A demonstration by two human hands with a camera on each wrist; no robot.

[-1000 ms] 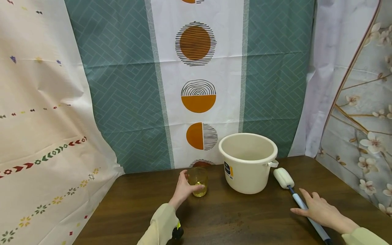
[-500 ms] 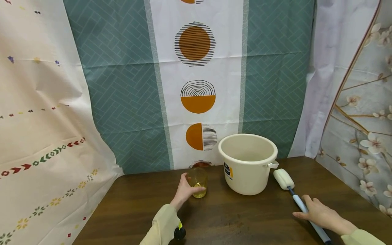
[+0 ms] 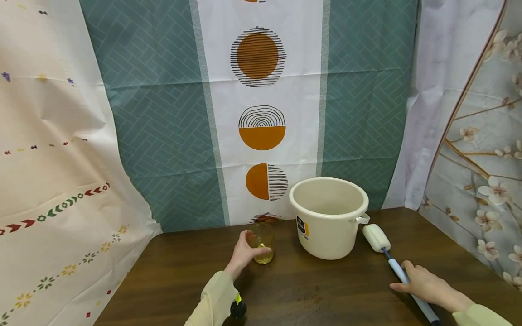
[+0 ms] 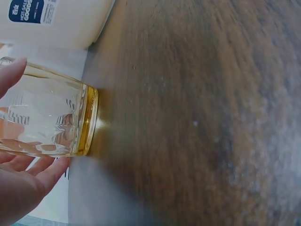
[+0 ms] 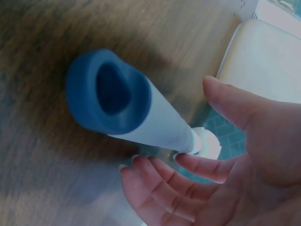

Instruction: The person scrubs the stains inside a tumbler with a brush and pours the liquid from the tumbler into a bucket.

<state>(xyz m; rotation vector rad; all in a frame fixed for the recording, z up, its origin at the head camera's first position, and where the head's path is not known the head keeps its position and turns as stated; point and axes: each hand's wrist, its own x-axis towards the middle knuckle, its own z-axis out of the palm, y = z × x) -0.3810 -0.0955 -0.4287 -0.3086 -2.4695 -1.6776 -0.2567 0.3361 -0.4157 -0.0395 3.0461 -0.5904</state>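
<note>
My left hand (image 3: 241,254) grips a yellow-tinted drinking glass (image 3: 265,240), which stands upright on the wooden table. Seen from the left wrist, the thumb lies over one side of the glass (image 4: 47,108) and the fingers (image 4: 49,176) touch the opposite side near its base. At the right, my right hand (image 3: 428,284) hovers over a sponge cup brush (image 3: 398,269) lying on the table. In the right wrist view its thumb and bent fingers are spread to either side of the pale blue handle (image 5: 164,120), apart from it. The brush's white sponge head (image 3: 376,237) points away from me.
A cream plastic bucket (image 3: 326,237) stands between the glass and the brush, toward the back. Patterned cloths hang behind the table and along both sides. A small black round object (image 3: 238,309) shows beside the left wrist. Small wet-looking marks lie on the tabletop (image 3: 306,296).
My right hand has come lower over the brush handle, its fingers dropping closer to it. The left thumb has moved slightly farther across the glass. Glass, bucket and brush stay in place.
</note>
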